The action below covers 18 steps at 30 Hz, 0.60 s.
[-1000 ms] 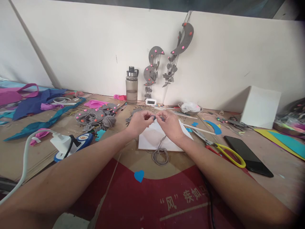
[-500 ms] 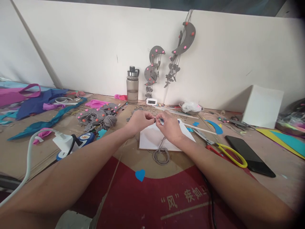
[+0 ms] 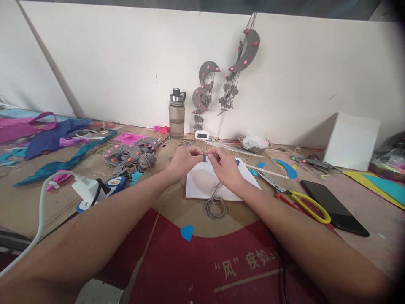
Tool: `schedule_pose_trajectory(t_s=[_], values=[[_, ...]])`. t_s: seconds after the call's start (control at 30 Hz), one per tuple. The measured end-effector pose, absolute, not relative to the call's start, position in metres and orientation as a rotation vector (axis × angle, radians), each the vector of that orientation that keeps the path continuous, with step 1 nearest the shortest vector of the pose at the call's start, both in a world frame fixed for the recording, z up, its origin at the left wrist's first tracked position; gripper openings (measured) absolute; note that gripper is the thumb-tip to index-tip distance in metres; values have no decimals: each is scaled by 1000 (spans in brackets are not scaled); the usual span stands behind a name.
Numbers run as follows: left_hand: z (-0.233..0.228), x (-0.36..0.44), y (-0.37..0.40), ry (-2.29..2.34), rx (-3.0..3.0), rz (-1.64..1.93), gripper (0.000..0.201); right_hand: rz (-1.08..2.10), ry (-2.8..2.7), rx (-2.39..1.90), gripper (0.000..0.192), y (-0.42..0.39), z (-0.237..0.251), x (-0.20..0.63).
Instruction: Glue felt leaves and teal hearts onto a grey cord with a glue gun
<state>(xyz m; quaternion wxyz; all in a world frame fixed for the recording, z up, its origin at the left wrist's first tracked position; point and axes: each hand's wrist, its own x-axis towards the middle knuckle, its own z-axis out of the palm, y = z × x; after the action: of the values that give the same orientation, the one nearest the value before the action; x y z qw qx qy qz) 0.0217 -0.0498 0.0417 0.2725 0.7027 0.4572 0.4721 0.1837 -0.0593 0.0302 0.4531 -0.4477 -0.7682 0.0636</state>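
Over a white sheet of paper (image 3: 202,188), both of my hands meet at the fingertips. My left hand (image 3: 186,161) is closed in a pinch on a small dark grey piece (image 3: 204,158), mostly covered by the fingers. Close beside it, my right hand (image 3: 225,166) is closed, its thumb and forefinger pinched near the same piece. Grey cord (image 3: 215,208) trails from under the right hand into a loose coil at the paper's front edge. What exactly the right fingertips grip is hard to see. A blue paper heart (image 3: 187,232) lies nearer to me.
Yellow-handled scissors (image 3: 308,206) and a black phone (image 3: 333,207) lie right. A bottle (image 3: 176,114) and small clock (image 3: 201,135) stand behind. Left are grey yarn pieces (image 3: 129,156) and a charger (image 3: 85,188) with white cable. Grey moon hangings (image 3: 249,50) hang on the wall.
My fingertips have drawn slightly apart, and more of the small grey piece shows between them. The view has shifted a little; the things on the table stay put.
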Motion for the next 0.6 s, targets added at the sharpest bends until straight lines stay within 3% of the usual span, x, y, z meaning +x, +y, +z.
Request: schedule_pose_trajectory(t_s=[0.23, 0.6], values=[[36, 24, -48, 1176, 1788, 1269, 7, 280, -1829, -1169, 16, -59, 26, 182], [36, 21, -42, 935, 1559, 1029, 16, 213, -1788, -1188, 10, -54, 23, 184]])
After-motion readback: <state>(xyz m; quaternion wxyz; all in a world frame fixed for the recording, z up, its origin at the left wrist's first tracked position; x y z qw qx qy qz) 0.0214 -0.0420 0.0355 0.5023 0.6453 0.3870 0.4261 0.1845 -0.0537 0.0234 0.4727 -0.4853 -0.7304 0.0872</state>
